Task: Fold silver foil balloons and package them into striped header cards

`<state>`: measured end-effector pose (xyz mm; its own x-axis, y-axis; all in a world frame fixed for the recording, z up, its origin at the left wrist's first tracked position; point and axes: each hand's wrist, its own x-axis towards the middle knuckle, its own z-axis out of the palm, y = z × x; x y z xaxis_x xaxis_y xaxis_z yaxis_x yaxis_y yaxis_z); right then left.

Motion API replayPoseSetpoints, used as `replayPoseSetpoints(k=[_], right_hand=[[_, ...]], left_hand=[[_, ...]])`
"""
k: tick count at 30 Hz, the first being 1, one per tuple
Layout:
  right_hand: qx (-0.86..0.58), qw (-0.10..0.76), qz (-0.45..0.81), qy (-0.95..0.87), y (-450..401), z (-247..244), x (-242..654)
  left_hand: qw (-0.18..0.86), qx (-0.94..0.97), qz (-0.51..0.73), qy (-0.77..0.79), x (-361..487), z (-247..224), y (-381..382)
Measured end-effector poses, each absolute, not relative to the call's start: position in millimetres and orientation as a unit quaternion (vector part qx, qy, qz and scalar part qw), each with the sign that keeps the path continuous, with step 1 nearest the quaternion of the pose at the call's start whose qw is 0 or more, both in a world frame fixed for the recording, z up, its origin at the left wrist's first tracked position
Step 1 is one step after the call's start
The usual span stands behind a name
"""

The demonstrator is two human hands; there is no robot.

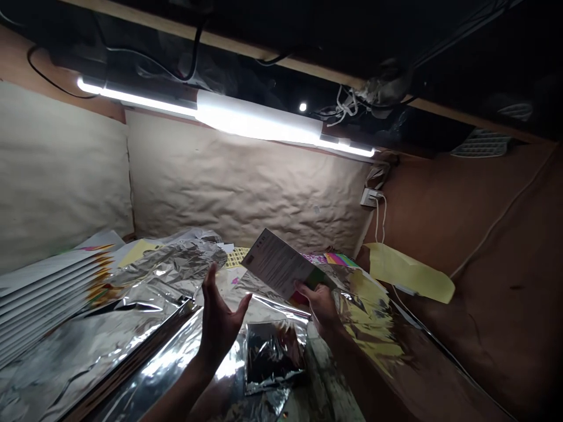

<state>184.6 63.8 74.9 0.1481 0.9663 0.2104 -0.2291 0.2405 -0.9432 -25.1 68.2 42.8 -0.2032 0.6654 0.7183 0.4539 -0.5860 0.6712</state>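
Note:
My right hand grips the lower right end of a flat printed card or booklet, its thumb on the face. The piece is tilted and carries small lines of text, with green and red near my fingers. Raised to the left of it, my left hand has its thumb and fingers apart and holds nothing. Below both hands a square silver foil packet lies on a shiny foil sheet.
A stack of white printed sheets stands at the left. Crumpled foil lies at the back, near a yellow sticker sheet. Yellow paper leans at the right, by cords from a wall socket. A tube light hangs overhead.

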Motion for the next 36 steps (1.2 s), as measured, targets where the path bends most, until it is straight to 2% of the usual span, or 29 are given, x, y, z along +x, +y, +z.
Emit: replayPoseSetpoints(k=[2, 4, 9, 18, 20, 22, 23, 25, 28, 30, 33, 36], right_hand=[[-0.419, 0.612, 0.467, -0.482, 62, 81, 181], [-0.417, 0.563, 0.502, -0.507, 56, 85, 172], [-0.394, 0.438, 0.561, -0.581, 46, 97, 149], [-0.361, 0.394, 0.525, -0.663, 40, 103, 151], [-0.382, 0.443, 0.445, -0.678, 27, 100, 158], [-0.424, 0.522, 0.287, -0.682, 11, 91, 168], [-0.444, 0.535, 0.202, -0.689, 4, 82, 175], [-0.469, 0.464, 0.092, -0.746, -10, 60, 187], [-0.441, 0.226, 0.038, -0.868, -28, 20, 203], [-0.401, 0.149, -0.031, -0.904, -41, -2, 210], [-0.336, 0.194, -0.186, -0.903, -67, -22, 217], [-0.303, 0.27, -0.239, -0.882, -94, -23, 226]], left_hand=[[-0.09, 0.718, 0.553, 0.412, -28, 48, 63], [-0.148, 0.791, 0.456, 0.38, -29, 49, 57], [-0.148, 0.812, 0.361, 0.433, -31, 50, 48], [-0.119, 0.84, 0.31, 0.428, -36, 57, 42], [-0.121, 0.826, 0.321, 0.448, -37, 60, 45], [-0.136, 0.778, 0.351, 0.503, -40, 63, 49], [-0.144, 0.749, 0.366, 0.532, -41, 64, 52], [-0.155, 0.715, 0.383, 0.565, -44, 64, 56], [-0.154, 0.738, 0.36, 0.549, -45, 60, 60], [-0.135, 0.77, 0.328, 0.53, -45, 56, 60], [-0.071, 0.816, 0.271, 0.506, -45, 51, 59], [0.001, 0.863, 0.216, 0.458, -43, 46, 57]])
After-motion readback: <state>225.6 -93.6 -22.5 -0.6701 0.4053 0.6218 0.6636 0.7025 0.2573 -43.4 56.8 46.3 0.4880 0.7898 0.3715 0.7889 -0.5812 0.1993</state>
